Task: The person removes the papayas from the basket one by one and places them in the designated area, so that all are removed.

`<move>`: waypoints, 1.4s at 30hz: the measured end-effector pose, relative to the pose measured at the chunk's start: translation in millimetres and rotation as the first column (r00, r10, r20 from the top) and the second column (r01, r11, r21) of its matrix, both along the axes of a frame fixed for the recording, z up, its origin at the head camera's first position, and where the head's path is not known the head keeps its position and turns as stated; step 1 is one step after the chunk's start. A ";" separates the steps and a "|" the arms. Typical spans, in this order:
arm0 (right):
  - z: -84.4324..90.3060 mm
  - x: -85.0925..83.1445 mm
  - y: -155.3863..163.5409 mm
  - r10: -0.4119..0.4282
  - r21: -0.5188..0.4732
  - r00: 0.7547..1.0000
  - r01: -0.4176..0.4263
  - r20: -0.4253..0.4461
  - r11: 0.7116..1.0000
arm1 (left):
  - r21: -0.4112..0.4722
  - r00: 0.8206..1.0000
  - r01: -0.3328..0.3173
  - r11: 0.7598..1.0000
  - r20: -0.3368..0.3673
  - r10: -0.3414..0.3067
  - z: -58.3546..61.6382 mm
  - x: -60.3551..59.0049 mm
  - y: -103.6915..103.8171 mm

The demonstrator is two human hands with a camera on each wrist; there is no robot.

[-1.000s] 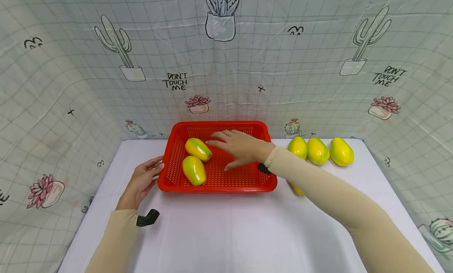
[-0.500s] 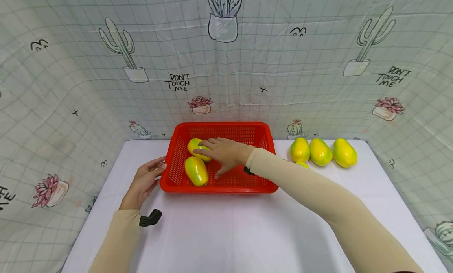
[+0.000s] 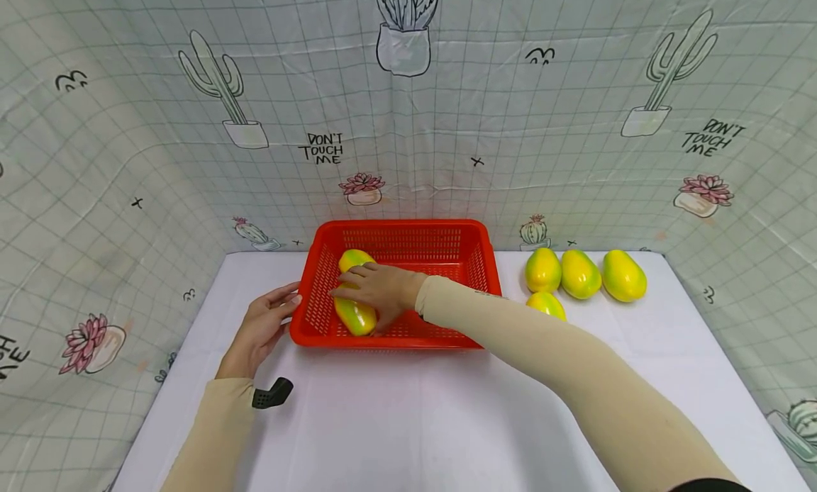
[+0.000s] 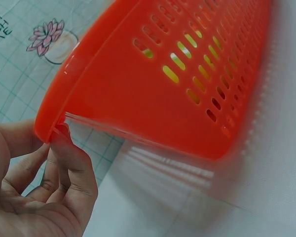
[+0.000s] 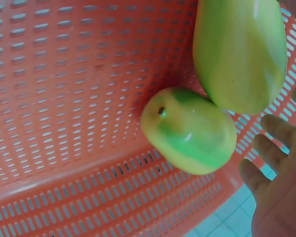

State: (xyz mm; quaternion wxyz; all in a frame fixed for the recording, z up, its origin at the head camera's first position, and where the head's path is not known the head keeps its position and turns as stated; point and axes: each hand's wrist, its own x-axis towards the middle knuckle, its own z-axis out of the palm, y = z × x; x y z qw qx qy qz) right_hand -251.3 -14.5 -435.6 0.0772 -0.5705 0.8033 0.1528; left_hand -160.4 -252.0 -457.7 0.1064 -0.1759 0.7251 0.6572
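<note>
My left hand (image 3: 262, 329) pinches the left rim of a red plastic basket (image 3: 408, 342) between thumb and fingers, as the left wrist view also shows. Inside the basket's left half lie two glossy yellow-green mangoes. Over them reaches my right hand (image 3: 378, 288), fingers spread, thumb low on the right side of the near mango (image 3: 354, 317). It partly covers the far mango (image 3: 354, 259). In the right wrist view, the fingers (image 5: 271, 150) extend beside the larger-looking near mango (image 5: 241, 54), not curled round it; the far mango (image 5: 187, 133) shows its stem spot.
To the basket's right, three mangoes (image 3: 579, 274) stand in a row at the back of the white table (image 3: 396, 421). Another mango (image 3: 546, 305) lies in front of them, partly behind the right sleeve (image 3: 562, 357). A printed grid cloth (image 3: 447, 109) hangs behind.
My right hand has moved left and down inside the basket, from its middle to over the near mango. My left hand keeps its hold on the rim.
</note>
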 end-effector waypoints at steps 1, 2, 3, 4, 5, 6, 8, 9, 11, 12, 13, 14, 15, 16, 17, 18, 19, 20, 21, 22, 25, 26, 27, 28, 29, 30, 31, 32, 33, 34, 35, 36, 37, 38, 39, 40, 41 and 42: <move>-1.2 0.0 -2.3 0.000 0.008 1.000 0.000 -0.006 1.000 | -0.003 1.000 0.001 1.000 0.000 -0.001 0.0 -0.1 0.2; -2.1 -0.1 -4.5 0.000 0.015 1.000 0.000 -0.016 1.000 | -0.004 1.000 0.001 1.000 0.000 -0.001 0.0 0.0 0.0; -2.9 -0.4 -6.5 -0.003 0.025 1.000 0.003 -0.027 1.000 | -0.005 1.000 0.002 1.000 -0.001 -0.002 0.1 0.1 -0.2; -3.5 -0.7 -8.4 -0.007 0.035 0.999 0.008 -0.035 0.999 | -0.006 1.000 0.002 1.000 -0.002 -0.003 0.1 0.1 -0.4; -4.0 -1.1 -10.1 -0.011 0.043 0.999 0.013 -0.043 0.999 | -0.006 1.000 0.003 1.000 -0.004 -0.003 0.1 0.0 -0.5; -4.4 -1.6 -11.7 -0.012 0.056 0.999 0.015 -0.051 0.998 | -0.007 1.000 0.002 1.000 -0.004 -0.002 0.0 0.0 -0.6; -5.0 -2.3 -14.0 -0.015 0.077 0.998 0.019 -0.059 0.997 | -0.008 1.000 0.001 1.000 -0.003 -0.001 -0.1 0.0 -0.4; -5.3 -2.5 -14.6 -0.016 0.088 0.998 0.021 -0.060 0.996 | -0.007 1.000 0.001 1.000 -0.002 -0.001 -0.2 -0.1 -0.3; -6.1 -3.1 -15.4 -0.022 0.102 0.998 0.028 -0.057 0.994 | -0.007 1.000 0.002 1.000 0.000 -0.002 -0.1 -0.1 0.3; -6.4 -3.5 -15.6 -0.027 0.105 0.998 0.033 -0.054 0.994 | -0.005 1.000 0.002 1.000 0.000 -0.002 0.0 -0.2 0.5; -6.6 -4.0 -15.6 -0.034 0.105 0.998 0.039 -0.049 0.994 | -0.003 1.000 0.002 1.000 -0.002 -0.002 0.2 -0.4 1.0; -6.9 -4.5 -15.6 -0.042 0.104 0.998 0.046 -0.045 0.993 | -0.003 1.000 0.003 1.000 -0.005 -0.003 0.5 -0.7 1.3; -7.2 -4.8 -15.5 -0.050 0.101 0.998 0.054 -0.039 0.993 | -0.002 1.000 0.003 1.000 -0.005 -0.003 0.7 -0.9 1.7; -7.4 -5.2 -15.5 -0.056 0.098 0.998 0.059 -0.034 0.993 | -0.001 1.000 0.003 1.000 -0.005 -0.003 1.0 -1.0 2.1; -7.5 -5.3 -15.5 -0.059 0.095 0.998 0.061 -0.030 0.994 | -0.001 1.000 0.002 1.000 -0.005 -0.002 1.1 -1.2 2.4; -7.7 -5.4 -15.5 -0.058 0.093 0.998 0.060 -0.030 0.994 | -0.001 1.000 0.001 1.000 -0.004 -0.001 1.2 -1.3 2.6; -8.0 -5.4 -15.5 -0.054 0.092 0.998 0.056 -0.029 0.994 | -0.002 1.000 0.001 1.000 -0.002 -0.001 1.3 -1.4 2.8; -8.1 -5.1 -15.4 -0.048 0.092 0.998 0.050 -0.029 0.995 | -0.003 1.000 0.001 1.000 0.001 -0.001 1.4 -1.3 3.1; -8.3 -4.8 -15.4 -0.041 0.089 0.999 0.044 -0.028 0.995 | -0.003 1.000 0.001 1.000 0.003 -0.001 1.5 -1.2 3.3; -8.4 -4.3 -15.2 -0.035 0.084 0.999 0.037 -0.026 0.996 | -0.004 1.000 0.000 1.000 0.004 0.000 1.5 -1.1 3.4; -7.8 -2.9 -14.4 -0.018 0.071 1.000 0.019 -0.015 0.997 | -0.001 1.000 0.000 1.000 0.005 0.000 1.5 -0.2 2.4; -6.9 -2.4 -13.9 -0.012 0.066 1.000 0.012 -0.014 0.998 | -0.003 1.000 -0.001 1.000 0.006 0.001 1.5 0.2 2.0; -5.8 -2.2 -13.4 -0.008 0.061 1.000 0.009 -0.012 0.998 | -0.005 1.000 -0.001 1.000 0.006 0.001 1.6 0.6 1.5; -4.3 -1.9 -11.3 -0.009 0.053 1.000 0.010 -0.008 0.999 | -0.006 1.000 0.000 1.000 0.007 0.000 1.4 0.7 2.0; -2.2 -1.9 -9.2 -0.011 0.045 1.000 0.011 -0.006 0.999 | -0.006 1.000 0.002 1.000 0.007 -0.002 1.1 0.7 2.3; 0.3 -2.2 -6.9 -0.017 0.034 1.000 0.017 -0.001 0.999 | -0.009 1.000 0.003 1.000 0.008 -0.003 1.0 0.8 2.7; 3.1 -2.7 -4.6 -0.024 0.023 1.000 0.024 0.003 0.999 | -0.010 1.000 0.004 1.000 0.007 -0.004 0.9 0.7 2.9; 6.2 -3.2 -2.0 -0.034 0.009 0.999 0.034 0.011 0.999 | -0.009 1.000 0.005 1.000 0.006 -0.005 0.7 0.5 3.0; 9.2 -4.1 0.7 -0.046 -0.007 0.999 0.046 0.024 0.999 | -0.007 1.000 0.007 1.000 0.006 -0.007 0.5 0.5 2.6; 12.1 -5.0 3.6 -0.056 -0.025 0.998 0.057 0.038 0.998 | -0.004 1.000 0.007 1.000 0.007 -0.007 0.1 0.4 2.4; 14.9 -5.8 6.7 -0.064 -0.043 0.997 0.066 0.052 0.997 | -0.003 1.000 0.006 1.000 0.007 -0.006 -0.2 0.2 2.1; 17.3 -6.5 10.1 -0.072 -0.062 0.995 0.077 0.069 0.995 | -0.002 1.000 0.005 1.000 0.008 -0.005 -0.9 0.1 1.7; 20.4 -6.8 13.9 -0.078 -0.079 0.993 0.084 0.084 0.993 | 0.003 1.000 0.007 1.000 0.007 -0.007 -1.1 0.1 1.0; 23.1 -7.1 17.9 -0.083 -0.097 0.992 0.092 0.100 0.991 | 0.004 1.000 0.007 1.000 0.008 -0.007 -1.0 0.4 0.8; 25.1 -7.6 22.0 -0.086 -0.111 0.990 0.098 0.107 0.989 | 0.002 1.000 0.007 1.000 0.011 -0.007 -0.9 0.5 0.9; 27.0 -7.9 26.4 -0.092 -0.125 0.989 0.106 0.115 0.986 | 0.004 1.000 0.007 1.000 0.011 -0.007 -0.8 0.6 1.2; 28.5 -8.2 31.0 -0.097 -0.139 0.988 0.113 0.119 0.984 | 0.003 1.000 0.009 1.000 0.012 -0.009 -0.5 0.9 1.1; 30.0 -8.5 35.7 -0.104 -0.148 0.987 0.121 0.119 0.982 | 0.002 1.000 0.011 1.000 0.015 -0.011 -0.3 1.3 1.0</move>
